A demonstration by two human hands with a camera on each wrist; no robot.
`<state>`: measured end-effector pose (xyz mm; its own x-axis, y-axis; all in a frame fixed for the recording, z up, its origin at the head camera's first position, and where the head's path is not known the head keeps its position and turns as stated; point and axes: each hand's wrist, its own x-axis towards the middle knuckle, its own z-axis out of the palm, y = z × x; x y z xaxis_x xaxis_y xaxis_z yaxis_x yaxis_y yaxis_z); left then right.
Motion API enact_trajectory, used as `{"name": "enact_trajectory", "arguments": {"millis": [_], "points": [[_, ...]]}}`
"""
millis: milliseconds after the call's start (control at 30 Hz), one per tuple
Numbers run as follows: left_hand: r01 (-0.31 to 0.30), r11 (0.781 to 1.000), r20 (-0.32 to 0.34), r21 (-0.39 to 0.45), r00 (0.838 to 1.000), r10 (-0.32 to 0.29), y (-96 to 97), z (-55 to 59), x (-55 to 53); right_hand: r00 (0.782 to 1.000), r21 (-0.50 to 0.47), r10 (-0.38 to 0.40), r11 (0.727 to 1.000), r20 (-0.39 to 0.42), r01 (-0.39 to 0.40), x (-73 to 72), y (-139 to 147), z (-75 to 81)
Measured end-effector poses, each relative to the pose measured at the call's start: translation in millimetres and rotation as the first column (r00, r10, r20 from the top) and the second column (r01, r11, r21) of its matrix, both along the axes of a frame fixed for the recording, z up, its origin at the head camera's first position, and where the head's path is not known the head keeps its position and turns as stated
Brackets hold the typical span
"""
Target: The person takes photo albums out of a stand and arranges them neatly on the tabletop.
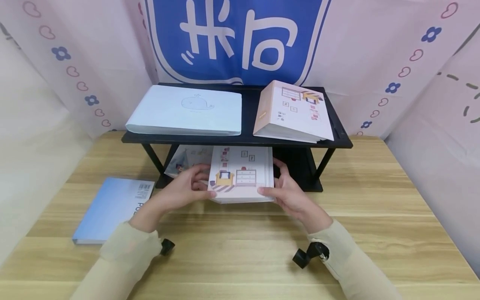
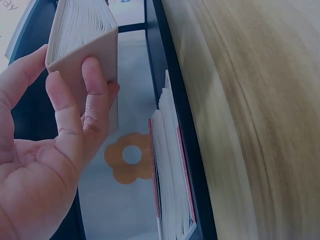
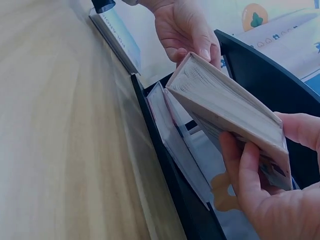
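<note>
Both hands hold a thick white photo album (image 1: 241,164) with a drawn armchair and drawers on its cover, at the front of the black rack's lower shelf. My left hand (image 1: 185,186) grips its left side, thumb at the near corner of the cover. In the left wrist view, fingertips lie against the album's plain spine (image 2: 75,75). My right hand (image 1: 290,193) grips the right side, thumb on top and fingers beneath, as the right wrist view shows. Behind the left hand, another illustrated album (image 1: 196,154) sits on the lower shelf, partly hidden.
On the rack's top shelf (image 1: 249,112) lie a pale blue whale album (image 1: 187,110) and, to the right, a white-and-peach album (image 1: 296,110) tilted upward. A blue album (image 1: 112,208) lies on the wooden table (image 1: 232,258) at the left. Patterned curtains hang behind.
</note>
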<state>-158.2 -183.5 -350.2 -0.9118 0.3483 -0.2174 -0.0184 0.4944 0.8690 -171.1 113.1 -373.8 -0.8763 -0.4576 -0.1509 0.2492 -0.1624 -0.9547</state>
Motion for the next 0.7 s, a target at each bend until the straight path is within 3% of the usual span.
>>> {"name": "enact_trajectory", "arguments": {"millis": [267,700], "points": [[0.012,1.000,-0.013,0.006,1.000,-0.012,-3.5,-1.1,8.2,0.999,0.066,0.026,0.998,-0.044,-0.023,6.9,-2.4,-3.2],[0.057,0.998,-0.032,0.034,0.998,-0.056,-12.3,-0.6,18.8,0.992,0.084,0.104,0.992,-0.073,-0.098,14.7,-3.8,-3.8]]}}
